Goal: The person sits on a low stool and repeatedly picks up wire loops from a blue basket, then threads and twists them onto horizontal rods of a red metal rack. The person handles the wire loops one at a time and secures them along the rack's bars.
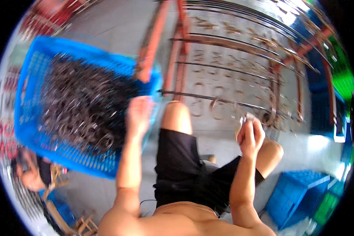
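My left hand (138, 116) is smeared by motion at the right edge of a big blue plastic basket (72, 165), and its fingers cannot be read. The basket holds a heap of dark, ring-like metal pieces (86, 102). Out in front of my right knee, my right hand (251, 133) is closed in a pinch. Something small, pale and shiny shows at its fingertips, too blurred to name. Close beyond those fingers runs the lowest dark rod (220, 99) of a rack, with curved pieces (217, 108) hanging along it.
The rack's orange-red frame (149, 47) rises beside the basket, and more rods with hanging pieces reach far right. A blue crate (293, 196) stands on the floor at lower right. Another person (31, 171) sits at the left edge, near wooden stools. Green crates (342, 78) stand far right.
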The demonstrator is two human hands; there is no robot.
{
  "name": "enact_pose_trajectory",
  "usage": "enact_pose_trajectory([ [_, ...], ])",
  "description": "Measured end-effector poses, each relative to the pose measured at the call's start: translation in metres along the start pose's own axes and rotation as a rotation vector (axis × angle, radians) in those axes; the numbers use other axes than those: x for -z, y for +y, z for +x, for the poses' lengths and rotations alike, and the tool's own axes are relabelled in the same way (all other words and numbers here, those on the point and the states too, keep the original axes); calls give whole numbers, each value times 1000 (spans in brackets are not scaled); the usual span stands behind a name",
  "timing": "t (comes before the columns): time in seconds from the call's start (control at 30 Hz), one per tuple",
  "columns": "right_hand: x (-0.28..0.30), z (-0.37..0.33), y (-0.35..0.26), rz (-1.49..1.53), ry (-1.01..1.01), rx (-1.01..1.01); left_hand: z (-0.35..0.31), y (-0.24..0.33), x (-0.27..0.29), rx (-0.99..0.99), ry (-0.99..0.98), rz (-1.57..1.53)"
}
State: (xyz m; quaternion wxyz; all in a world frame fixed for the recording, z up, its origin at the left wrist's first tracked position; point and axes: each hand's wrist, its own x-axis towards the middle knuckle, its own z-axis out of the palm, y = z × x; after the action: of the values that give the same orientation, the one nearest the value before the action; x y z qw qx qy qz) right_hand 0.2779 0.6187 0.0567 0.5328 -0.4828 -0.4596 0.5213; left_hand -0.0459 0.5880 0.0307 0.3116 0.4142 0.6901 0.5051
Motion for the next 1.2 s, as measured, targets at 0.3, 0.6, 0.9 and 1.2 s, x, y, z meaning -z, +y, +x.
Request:
enact_pose_trajectory([
  [0.3, 4, 50, 64, 126, 512, 37, 56, -247, 118, 688, -57, 838],
  [0.6, 0, 53, 63, 101, 500, 26, 55, -200, 109, 319, 42, 705],
  [0.9, -6, 55, 67, 309, 513, -8, 33, -117, 88, 306, 102, 30],
  [1.2, -13, 54, 72, 236, 432, -18, 11, -101, 92, 285, 56, 33],
])
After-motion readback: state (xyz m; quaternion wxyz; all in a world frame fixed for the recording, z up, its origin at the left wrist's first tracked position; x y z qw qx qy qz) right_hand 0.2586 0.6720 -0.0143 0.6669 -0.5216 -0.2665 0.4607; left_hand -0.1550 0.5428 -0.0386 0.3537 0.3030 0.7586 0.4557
